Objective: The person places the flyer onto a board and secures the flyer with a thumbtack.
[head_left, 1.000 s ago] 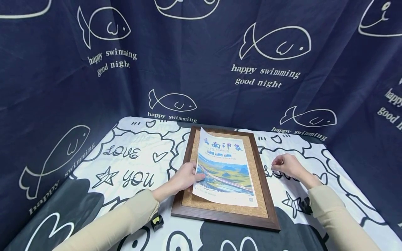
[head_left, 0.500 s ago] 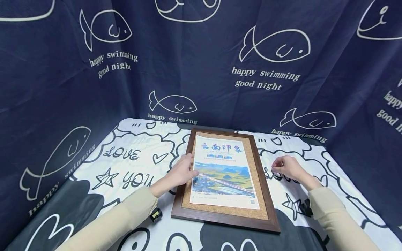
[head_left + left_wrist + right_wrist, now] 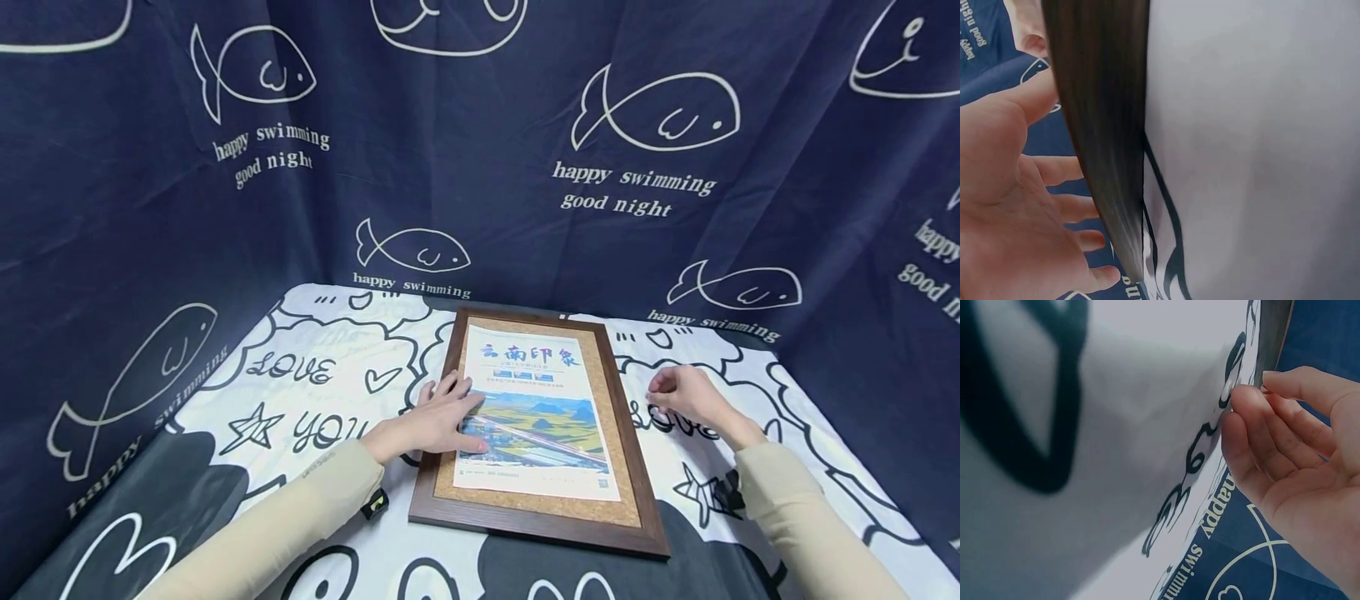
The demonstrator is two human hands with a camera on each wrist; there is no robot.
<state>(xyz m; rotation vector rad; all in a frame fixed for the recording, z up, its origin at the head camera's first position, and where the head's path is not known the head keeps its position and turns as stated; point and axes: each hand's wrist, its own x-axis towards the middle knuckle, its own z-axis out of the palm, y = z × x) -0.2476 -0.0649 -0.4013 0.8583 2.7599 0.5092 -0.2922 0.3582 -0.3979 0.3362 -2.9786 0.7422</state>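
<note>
A poster [image 3: 540, 417] with a landscape picture and blue Chinese lettering lies flat on a cork board [image 3: 555, 505] in a brown wooden frame [image 3: 525, 525]. My left hand [image 3: 438, 417] rests over the frame's left side, fingers spread and fingertips on the poster's left edge. In the left wrist view, the frame's side [image 3: 1100, 125] hides the ends of the left hand's [image 3: 1016, 206] fingers. To the right of the frame, my right hand [image 3: 693, 396] holds thumb and fingertips together. The right wrist view shows this hand [image 3: 1297, 456] pinching something tiny, mostly hidden and too small to identify.
A white cloth [image 3: 300, 392] with black doodles and lettering covers the table. Dark blue curtains [image 3: 495, 150] with fish drawings stand behind it and at both sides. A small black object [image 3: 375, 503] with a yellow mark sits by the left sleeve.
The poster's lifted left edge has come down flat onto the cork. My left hand has let go of that edge and spread over it. The right hand has barely moved.
</note>
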